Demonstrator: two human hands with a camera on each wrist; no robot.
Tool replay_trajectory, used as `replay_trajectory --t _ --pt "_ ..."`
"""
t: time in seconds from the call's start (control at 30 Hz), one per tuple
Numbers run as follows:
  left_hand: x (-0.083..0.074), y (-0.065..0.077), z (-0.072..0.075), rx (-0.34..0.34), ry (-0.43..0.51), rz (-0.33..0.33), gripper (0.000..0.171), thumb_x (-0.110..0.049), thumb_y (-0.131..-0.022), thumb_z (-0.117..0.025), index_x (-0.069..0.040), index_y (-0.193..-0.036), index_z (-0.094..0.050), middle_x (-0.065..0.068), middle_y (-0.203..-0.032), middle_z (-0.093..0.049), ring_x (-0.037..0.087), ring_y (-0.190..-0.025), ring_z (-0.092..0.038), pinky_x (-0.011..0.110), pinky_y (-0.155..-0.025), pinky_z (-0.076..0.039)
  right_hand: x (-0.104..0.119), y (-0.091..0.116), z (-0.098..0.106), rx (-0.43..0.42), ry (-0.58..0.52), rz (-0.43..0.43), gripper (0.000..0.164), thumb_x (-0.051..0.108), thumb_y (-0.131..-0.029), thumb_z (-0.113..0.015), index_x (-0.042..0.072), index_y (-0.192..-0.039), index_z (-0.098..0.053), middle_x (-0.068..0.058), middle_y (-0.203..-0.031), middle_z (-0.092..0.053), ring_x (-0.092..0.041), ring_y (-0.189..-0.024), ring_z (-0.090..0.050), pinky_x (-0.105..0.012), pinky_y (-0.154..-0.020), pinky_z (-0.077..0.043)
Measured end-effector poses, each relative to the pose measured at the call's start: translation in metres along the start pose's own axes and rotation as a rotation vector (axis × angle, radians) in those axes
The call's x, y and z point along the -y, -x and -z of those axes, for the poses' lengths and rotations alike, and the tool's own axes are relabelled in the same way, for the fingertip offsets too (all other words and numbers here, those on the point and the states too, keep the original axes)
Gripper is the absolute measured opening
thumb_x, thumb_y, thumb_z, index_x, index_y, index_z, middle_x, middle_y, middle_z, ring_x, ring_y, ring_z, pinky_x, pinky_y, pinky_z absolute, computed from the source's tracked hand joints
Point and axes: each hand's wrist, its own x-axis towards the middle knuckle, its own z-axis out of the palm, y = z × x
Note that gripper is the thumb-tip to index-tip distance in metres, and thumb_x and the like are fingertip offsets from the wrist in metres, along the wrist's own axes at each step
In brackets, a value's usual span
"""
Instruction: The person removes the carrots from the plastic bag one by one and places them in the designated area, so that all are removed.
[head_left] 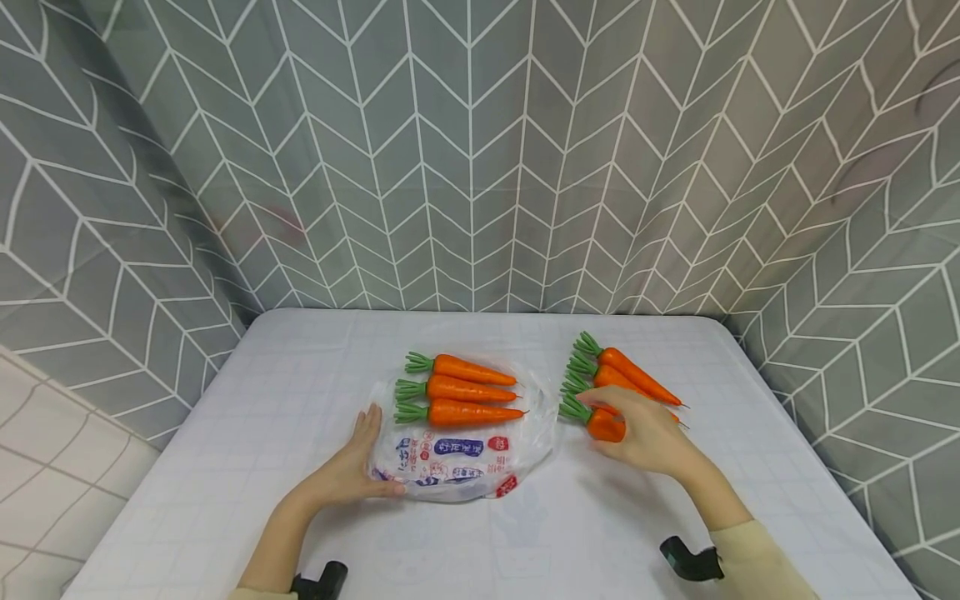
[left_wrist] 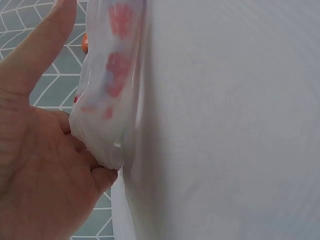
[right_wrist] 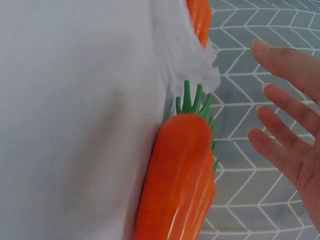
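Observation:
A white translucent plastic bag [head_left: 534,458] with blue and red print lies flat on the table. Three orange carrots [head_left: 472,414] with green stems rest side by side across it. My left hand [head_left: 348,471] touches the bag's left edge, thumb and fingers spread apart; the left wrist view shows the bag edge [left_wrist: 102,130] against the fingers. To the right lies a row of several more carrots [head_left: 637,375]. My right hand [head_left: 648,433] is over the nearest carrot [head_left: 606,427], hiding part of it. In the right wrist view its fingers [right_wrist: 285,107] are extended and apart from the carrots.
The white-covered table [head_left: 247,433] has rounded far corners. Grey curtains [head_left: 472,167] with a white chevron pattern stand behind and at both sides. Black wrist mounts [head_left: 690,560] sit on both forearms.

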Motion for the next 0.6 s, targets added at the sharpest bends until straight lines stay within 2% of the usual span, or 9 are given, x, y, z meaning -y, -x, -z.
replay_trajectory --t 0.27,0.4,0.6 --pt "-0.002 0.001 0.001 0.001 -0.002 0.004 0.130 -0.045 -0.070 -0.084 0.007 -0.150 0.004 0.026 -0.157 0.009 0.044 -0.142 0.012 0.058 -0.112 -0.004 0.007 -0.013 -0.006 0.030 -0.157 0.070 0.059 0.009 -0.069 -0.087 0.012 -0.123 -0.063 -0.001 -0.114 -0.065 -0.024 -0.099 -0.063 -0.044 -0.081 -0.054" --pt "-0.001 0.000 0.001 -0.001 -0.004 -0.002 0.129 -0.045 -0.070 -0.084 0.008 -0.150 0.004 0.026 -0.156 0.009 0.044 -0.142 0.011 0.058 -0.112 -0.004 0.012 -0.019 -0.009 0.045 -0.200 0.089 0.060 0.005 -0.069 -0.086 0.009 -0.124 -0.062 -0.002 -0.117 -0.065 -0.026 -0.101 -0.063 -0.044 -0.081 -0.055" --pt "-0.001 0.000 -0.001 -0.002 -0.001 -0.001 0.130 -0.046 -0.070 -0.084 0.007 -0.150 0.004 0.026 -0.157 0.009 0.044 -0.142 0.011 0.057 -0.112 -0.005 0.019 -0.028 -0.013 0.086 -0.267 0.072 0.060 0.002 -0.071 -0.084 0.009 -0.126 -0.060 -0.003 -0.121 -0.063 -0.024 -0.109 -0.061 -0.044 -0.083 -0.055"
